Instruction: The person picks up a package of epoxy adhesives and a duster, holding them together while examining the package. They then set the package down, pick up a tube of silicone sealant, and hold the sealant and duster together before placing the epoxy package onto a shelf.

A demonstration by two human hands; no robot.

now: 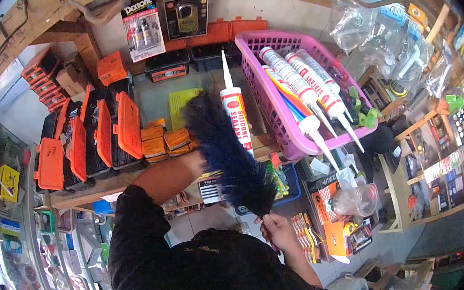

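Observation:
A dark blue fluffy duster point(230, 156) stretches diagonally across the middle of the view, its handle end at the lower right. My right hand point(276, 231) is closed around that handle. The duster's fibres cover most of my left hand point(200, 163), so its fingers do not show. Just behind the duster stands a white silicone sealant tube point(235, 114) with its nozzle up; whether my left hand touches it is hidden. To the right, a pink basket point(256, 82) holds several sealant tubes point(318, 89) with their nozzles toward me.
Orange-lidded cases point(129, 125) and small orange boxes point(177, 139) stand on the left shelf. Two packages hang above, one of epoxy adhesive point(143, 30). A clear jar point(364, 199) lies right of my right hand. Plastic bags point(376, 32) hang at the upper right.

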